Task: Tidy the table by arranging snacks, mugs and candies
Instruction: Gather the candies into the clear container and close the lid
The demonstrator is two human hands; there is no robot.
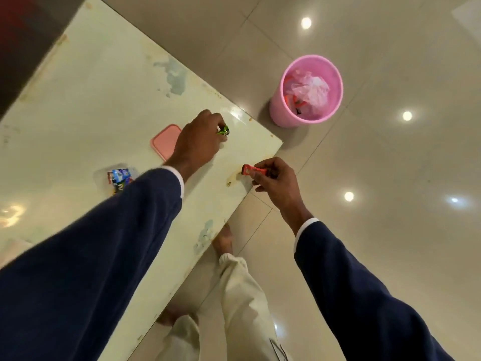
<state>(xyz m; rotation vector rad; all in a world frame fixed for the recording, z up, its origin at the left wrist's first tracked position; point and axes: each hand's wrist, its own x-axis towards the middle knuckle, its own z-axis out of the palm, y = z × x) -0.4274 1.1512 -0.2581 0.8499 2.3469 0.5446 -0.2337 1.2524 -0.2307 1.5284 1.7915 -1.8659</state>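
Left hand (197, 142): we note it curled over the table (86, 105), pinching a green candy (223, 131) at the fingertips, near the far corner. Right hand (276, 181): fingers and thumb grip a red candy (253, 171) by one end, just at the table's right edge, with the wrapper's free end pointing in over the surface.

We log the rest by size. Table: pale, glossy, worn patches on top and along the edges. Both arms wear dark blue sleeves (86, 269) with a white cuff showing at each wrist. Light trousers (239, 295) and bare feet show below the table edge, on a tiled floor (390, 178). Pink bin (307, 92): stands on the floor beyond the table corner, holding crumpled clear plastic and some red scraps. Pink phone (166, 142): lies flat on the table, partly hidden by the left hand. Blue snack packet (118, 177): lies on the table beside the left sleeve, partly covered by it.
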